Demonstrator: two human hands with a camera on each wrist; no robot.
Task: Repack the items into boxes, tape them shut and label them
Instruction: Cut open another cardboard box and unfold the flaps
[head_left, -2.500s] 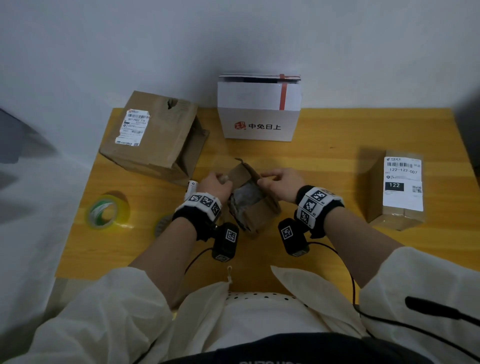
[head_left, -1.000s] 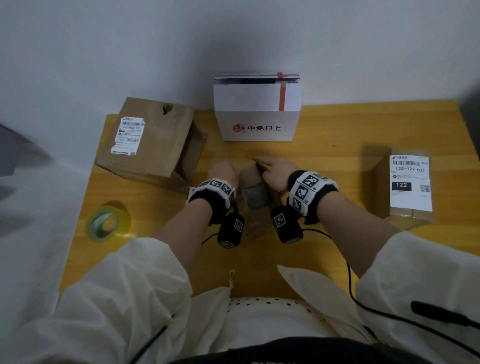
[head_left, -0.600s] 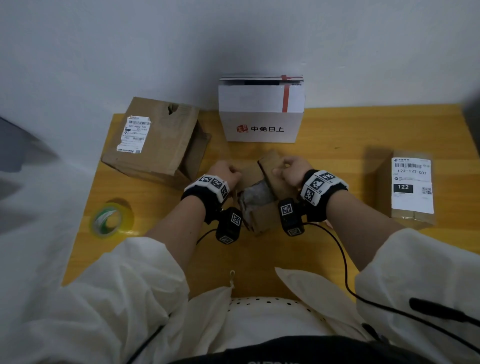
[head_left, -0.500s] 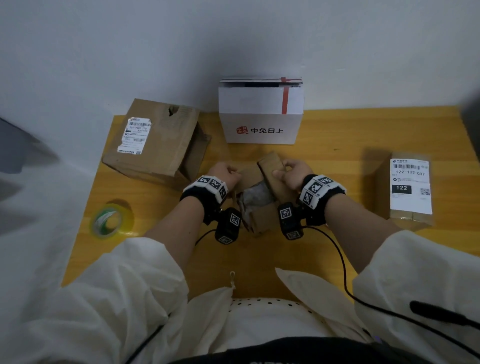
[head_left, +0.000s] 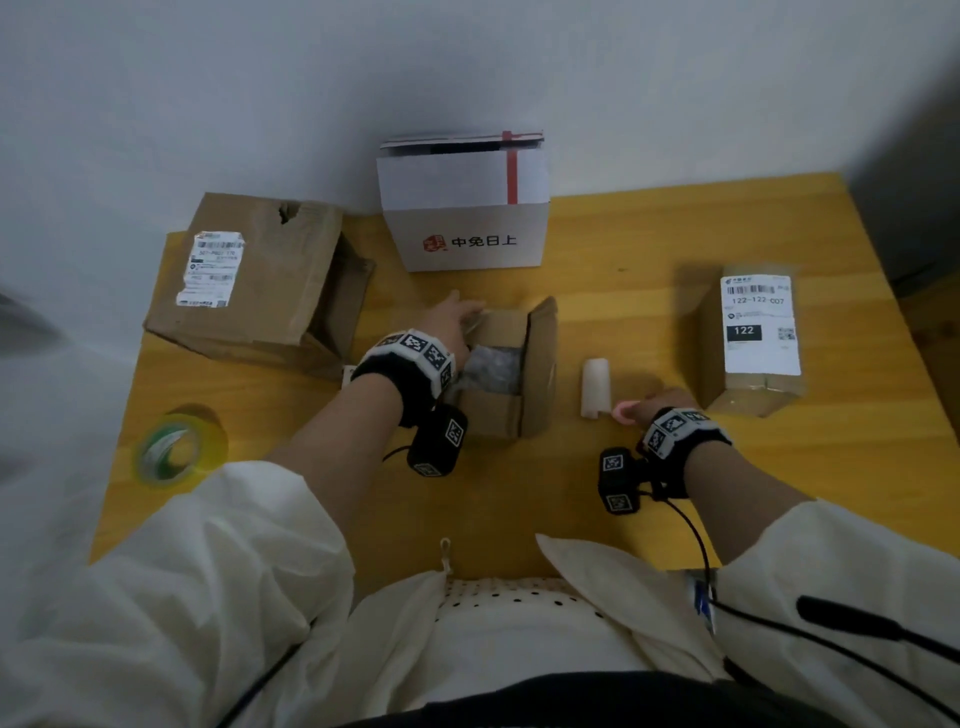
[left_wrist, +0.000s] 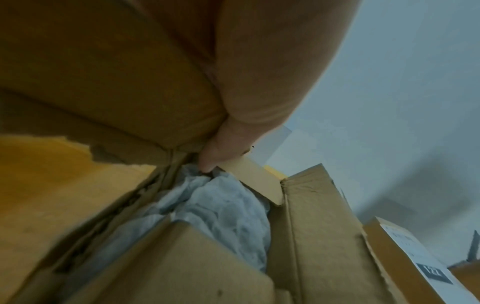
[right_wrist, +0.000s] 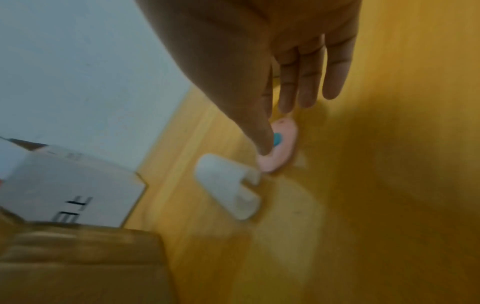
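A small open brown box (head_left: 493, 415) sits mid-table with a grey wrapped item (head_left: 493, 366) inside; its right flap stands upright. My left hand (head_left: 452, 318) reaches over the box's far left corner. In the left wrist view the thumb (left_wrist: 210, 160) pinches the far flap (left_wrist: 249, 176) just above the grey wrapping (left_wrist: 221, 207). My right hand (head_left: 647, 410) is to the right of the box, low over the table, fingers straight. Its thumb (right_wrist: 262, 144) touches a small pink object (right_wrist: 281, 148) with a teal spot. A white plastic piece (head_left: 595, 387) (right_wrist: 228, 185) lies beside it.
On the yellow table (head_left: 649, 244) a large torn brown box (head_left: 260, 291) lies at the back left. A white printed box (head_left: 462, 208) stands at the back, against the wall. A labelled brown parcel (head_left: 748, 338) is at the right and a tape roll (head_left: 176, 452) at the front left.
My right hand has let go of the small box and moved right to the pink object. The left hand has shifted to the box's far flap. The white piece now shows.
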